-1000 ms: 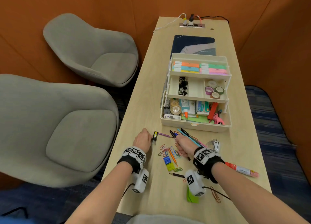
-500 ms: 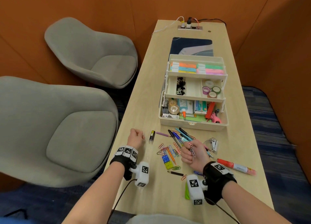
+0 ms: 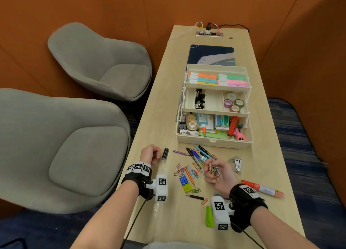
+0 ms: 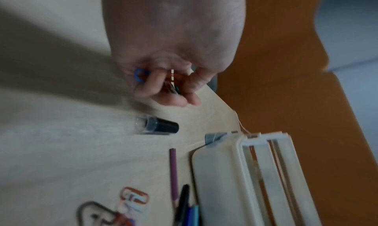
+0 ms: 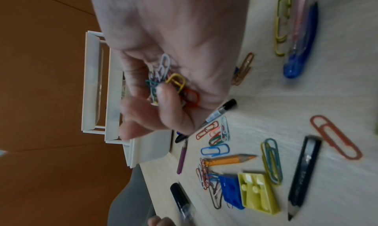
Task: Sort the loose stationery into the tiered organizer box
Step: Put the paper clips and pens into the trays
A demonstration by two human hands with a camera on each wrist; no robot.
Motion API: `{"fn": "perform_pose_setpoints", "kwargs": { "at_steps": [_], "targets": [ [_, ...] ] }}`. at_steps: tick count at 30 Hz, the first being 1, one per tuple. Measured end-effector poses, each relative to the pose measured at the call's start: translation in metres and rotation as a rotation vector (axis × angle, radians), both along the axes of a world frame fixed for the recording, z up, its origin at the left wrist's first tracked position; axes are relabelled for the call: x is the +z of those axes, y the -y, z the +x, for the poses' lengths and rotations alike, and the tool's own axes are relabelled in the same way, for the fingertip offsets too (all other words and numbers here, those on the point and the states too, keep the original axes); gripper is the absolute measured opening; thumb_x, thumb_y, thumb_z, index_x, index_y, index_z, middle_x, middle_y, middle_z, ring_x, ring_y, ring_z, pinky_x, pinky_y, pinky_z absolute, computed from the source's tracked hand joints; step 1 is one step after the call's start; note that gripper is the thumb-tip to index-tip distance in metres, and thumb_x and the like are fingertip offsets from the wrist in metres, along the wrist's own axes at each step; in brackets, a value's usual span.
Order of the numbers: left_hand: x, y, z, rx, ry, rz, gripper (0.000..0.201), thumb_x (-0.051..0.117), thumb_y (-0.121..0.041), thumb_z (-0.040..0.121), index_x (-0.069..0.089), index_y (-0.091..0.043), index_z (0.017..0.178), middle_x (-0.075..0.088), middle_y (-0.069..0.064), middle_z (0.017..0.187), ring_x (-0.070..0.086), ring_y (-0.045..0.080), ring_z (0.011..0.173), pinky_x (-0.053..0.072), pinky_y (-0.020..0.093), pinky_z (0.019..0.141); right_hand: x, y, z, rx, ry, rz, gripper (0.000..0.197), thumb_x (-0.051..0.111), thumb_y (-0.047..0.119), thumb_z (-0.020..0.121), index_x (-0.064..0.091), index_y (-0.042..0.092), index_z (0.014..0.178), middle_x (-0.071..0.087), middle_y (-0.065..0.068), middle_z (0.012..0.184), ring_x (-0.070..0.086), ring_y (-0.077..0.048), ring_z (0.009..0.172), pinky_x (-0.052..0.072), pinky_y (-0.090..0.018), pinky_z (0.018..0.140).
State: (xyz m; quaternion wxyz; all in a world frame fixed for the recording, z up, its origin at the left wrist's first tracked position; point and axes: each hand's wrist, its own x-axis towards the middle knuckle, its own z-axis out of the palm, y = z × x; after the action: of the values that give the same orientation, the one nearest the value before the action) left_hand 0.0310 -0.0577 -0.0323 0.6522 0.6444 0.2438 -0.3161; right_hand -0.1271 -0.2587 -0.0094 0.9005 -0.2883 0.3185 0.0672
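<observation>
The cream tiered organizer box [image 3: 213, 143] stands open on the table, its trays stepped back. My right hand [image 3: 215, 171] is lifted palm-up in front of it and grips a bunch of coloured paper clips [image 5: 169, 82]. My left hand [image 3: 152, 154], near the table's left edge, holds a few small paper clips [image 4: 171, 82] in curled fingers. A black-capped clear pen [image 3: 164, 154] lies just right of the left hand. More loose paper clips [image 3: 187, 171], pens [image 3: 200, 153] and an orange pencil [image 3: 190, 177] lie between my hands.
Blue and yellow sharpeners [image 3: 185, 184], a short black pencil [image 3: 194, 197], a green piece [image 3: 209, 216], a red-and-white glue stick [image 3: 262, 188] and a clear stapler remover [image 3: 236, 163] lie on the table. Two grey chairs [image 3: 65, 147] stand left. A dark mat [image 3: 212, 55] lies behind the box.
My right hand has risen off the pile and turned palm-up with a bunch of paper clips. The left hand has drawn back from the black-capped pen toward the table edge.
</observation>
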Motion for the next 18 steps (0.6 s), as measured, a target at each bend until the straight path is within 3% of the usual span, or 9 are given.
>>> {"fn": "perform_pose_setpoints", "kwargs": {
  "at_steps": [3, 5, 6, 8, 11, 15, 18],
  "targets": [
    [0.004, 0.008, 0.001, -0.193, 0.156, 0.315, 0.038, 0.040, -0.022, 0.093, 0.050, -0.012, 0.057, 0.051, 0.000, 0.048, 0.046, 0.020, 0.048, 0.034, 0.023, 0.048, 0.000, 0.005, 0.000, 0.028, -0.021, -0.004, 0.022, 0.037, 0.017, 0.082, 0.050, 0.005, 0.069, 0.046, -0.008, 0.059, 0.034, -0.014, 0.039, 0.021, -0.017, 0.036],
    [0.001, 0.011, 0.000, -0.344, 0.293, 0.558, 0.042, 0.038, -0.032, 0.098, 0.052, -0.008, 0.067, 0.062, 0.012, 0.075, 0.055, 0.029, 0.075, 0.038, 0.031, 0.069, -0.001, 0.007, -0.001, 0.051, -0.063, -0.002, 0.033, 0.042, 0.027, 0.090, 0.048, 0.009, 0.064, 0.038, -0.002, 0.056, 0.030, -0.011, 0.040, 0.019, -0.018, 0.034],
    [-0.001, 0.012, -0.001, -0.431, 0.356, 0.662, 0.039, 0.038, -0.036, 0.099, 0.051, -0.007, 0.077, 0.063, 0.016, 0.088, 0.056, 0.032, 0.085, 0.038, 0.033, 0.073, -0.002, 0.008, -0.002, 0.058, -0.090, -0.007, 0.039, 0.045, 0.033, 0.093, 0.047, 0.012, 0.060, 0.034, 0.000, 0.054, 0.028, -0.010, 0.039, 0.018, -0.017, 0.033],
    [-0.005, 0.014, -0.007, -0.608, 0.462, 0.815, 0.036, 0.045, -0.045, 0.096, 0.045, -0.009, 0.097, 0.062, 0.014, 0.096, 0.059, 0.031, 0.089, 0.042, 0.034, 0.073, -0.002, 0.010, -0.004, 0.068, -0.130, -0.044, 0.044, 0.047, 0.040, 0.095, 0.044, 0.016, 0.058, 0.029, 0.002, 0.051, 0.025, -0.008, 0.036, 0.017, -0.016, 0.031],
    [-0.009, 0.015, -0.014, -0.826, 0.554, 0.984, 0.039, 0.054, -0.044, 0.091, 0.044, -0.010, 0.107, 0.062, 0.010, 0.100, 0.061, 0.030, 0.091, 0.050, 0.037, 0.074, 0.001, 0.014, -0.011, 0.056, -0.149, -0.095, 0.044, 0.047, 0.042, 0.095, 0.043, 0.016, 0.060, 0.028, 0.002, 0.049, 0.024, -0.008, 0.034, 0.017, -0.015, 0.030],
    [0.004, 0.015, -0.013, -0.786, 0.500, 0.935, 0.030, 0.056, -0.038, 0.091, 0.052, -0.010, 0.103, 0.064, 0.012, 0.101, 0.061, 0.028, 0.089, 0.050, 0.035, 0.075, 0.008, 0.025, -0.026, 0.060, -0.163, -0.130, 0.045, 0.049, 0.045, 0.092, 0.046, 0.015, 0.058, 0.028, 0.001, 0.050, 0.024, -0.008, 0.034, 0.017, -0.014, 0.031],
    [0.044, 0.025, -0.010, -0.553, 0.678, 0.845, 0.027, 0.061, -0.038, 0.090, 0.055, -0.013, 0.097, 0.064, 0.005, 0.078, 0.056, 0.020, 0.067, 0.041, 0.029, 0.058, 0.012, 0.037, -0.042, 0.054, -0.163, -0.164, 0.044, 0.049, 0.046, 0.092, 0.046, 0.014, 0.061, 0.027, 0.001, 0.052, 0.023, -0.008, 0.035, 0.018, -0.015, 0.031]
  ]
}}
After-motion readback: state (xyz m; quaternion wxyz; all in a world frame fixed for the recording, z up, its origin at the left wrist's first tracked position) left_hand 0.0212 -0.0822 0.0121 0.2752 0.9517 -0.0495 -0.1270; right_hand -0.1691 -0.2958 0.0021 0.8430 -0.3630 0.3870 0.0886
